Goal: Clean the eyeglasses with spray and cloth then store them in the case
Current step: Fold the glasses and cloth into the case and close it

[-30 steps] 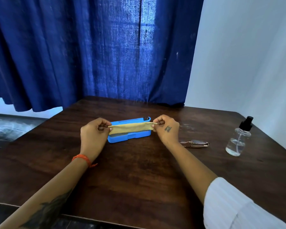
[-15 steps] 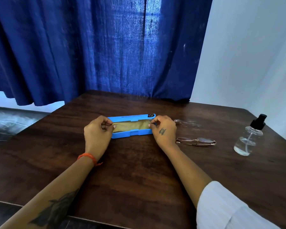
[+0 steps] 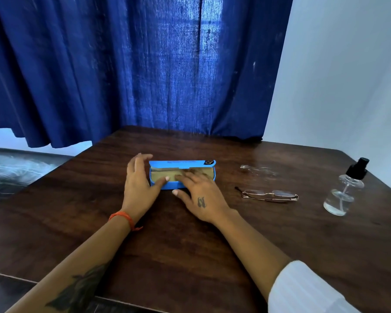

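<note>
An open blue glasses case [image 3: 209, 164] lies on the dark wooden table [image 3: 190, 245], with a tan cloth [image 3: 160, 175] laid inside it. My left hand [image 3: 140, 186] rests at the case's left end, thumb on the front edge by the cloth, fingers spread. My right hand [image 3: 201, 195] lies flat, its fingers pressing on the cloth inside the case. Folded thin-framed eyeglasses [image 3: 270, 195] lie on the table to the right of my right hand. Further right stands a clear spray bottle [image 3: 345, 190] with a black nozzle.
A small clear plastic piece [image 3: 257, 170] lies behind the eyeglasses. A blue curtain [image 3: 133, 68] hangs behind the table and a white wall [image 3: 348, 86] stands to the right. The table's left edge drops off to the floor.
The cloth, held stretched between both hands above the case, now lies inside it. Both hands have let go of its ends and flattened onto the case and cloth.
</note>
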Tool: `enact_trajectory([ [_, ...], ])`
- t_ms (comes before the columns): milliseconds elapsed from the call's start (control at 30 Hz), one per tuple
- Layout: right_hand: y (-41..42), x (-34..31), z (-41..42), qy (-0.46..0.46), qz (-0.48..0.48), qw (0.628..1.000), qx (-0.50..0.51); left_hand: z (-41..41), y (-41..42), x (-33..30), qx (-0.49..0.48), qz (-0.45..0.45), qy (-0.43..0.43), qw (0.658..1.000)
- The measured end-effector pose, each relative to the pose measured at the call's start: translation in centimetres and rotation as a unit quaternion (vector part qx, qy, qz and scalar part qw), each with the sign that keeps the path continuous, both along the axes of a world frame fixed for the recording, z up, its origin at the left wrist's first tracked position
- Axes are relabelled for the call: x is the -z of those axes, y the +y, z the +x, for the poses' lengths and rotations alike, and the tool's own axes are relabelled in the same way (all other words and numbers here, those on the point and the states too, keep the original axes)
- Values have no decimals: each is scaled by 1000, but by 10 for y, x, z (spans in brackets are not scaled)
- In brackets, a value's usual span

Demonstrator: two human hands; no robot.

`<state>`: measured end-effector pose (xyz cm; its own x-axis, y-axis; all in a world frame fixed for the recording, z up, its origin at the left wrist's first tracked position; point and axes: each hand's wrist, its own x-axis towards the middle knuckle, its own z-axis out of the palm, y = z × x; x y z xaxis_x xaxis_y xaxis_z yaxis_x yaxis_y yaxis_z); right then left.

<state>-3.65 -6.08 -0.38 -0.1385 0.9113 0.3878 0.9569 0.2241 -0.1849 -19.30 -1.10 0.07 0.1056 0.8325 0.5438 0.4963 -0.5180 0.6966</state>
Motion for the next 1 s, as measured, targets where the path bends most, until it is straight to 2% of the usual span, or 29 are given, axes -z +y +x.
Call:
enact_trajectory([
  [100,2,2,3,-26,-61,998,5,1,5,2,33,-42,12,998],
  [300,-3,0,11,-37,-93,995,-14,1,11,-5,31,-63,25,997],
  [467,-9,-6,16,-63,-119,991,-23,20,22,-5,-24,-134,-68,988],
  [567,-8,-8,17,-65,-137,988,-23,29,20,-4,-69,-124,-92,986],
  [700,-7,-11,16,-70,-160,984,-20,31,14,-5,-72,-90,-87,990],
  [800,-12,-11,17,-64,-142,988,-19,31,9,-5,-51,-43,-72,995],
  [1000,-42,-30,33,1,-16,1000,-3,31,9,0,-18,0,-9,1000],
])
